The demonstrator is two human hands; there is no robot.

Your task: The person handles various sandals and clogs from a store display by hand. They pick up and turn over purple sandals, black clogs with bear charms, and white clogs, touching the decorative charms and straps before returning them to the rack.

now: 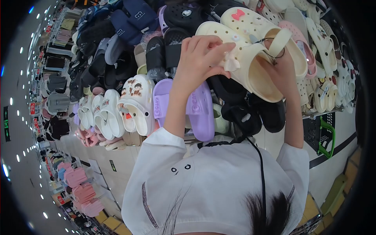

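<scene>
A pair of cream clogs hangs together by a thin dark loop in front of me, each with holes and small charms. My left hand (203, 58) is curled at the toe of the nearer cream clog (250, 62), thumb and index finger around a pale bow charm (232, 62). My right hand (281, 72) reaches into that clog's opening and grips it by the side, its fingertips partly hidden. The farther cream clog (254, 25) carries a pink bow charm (237, 15). Below the hands lie lilac slides (200, 113) and black shoes (244, 113).
White clogs with charms (137, 103), white slippers (107, 115) and navy slippers (137, 19) crowd the display. A pink clog (301, 43) stands at the right. A green-handled basket (327, 137) is on the floor. Clothing racks (80, 188) line the left.
</scene>
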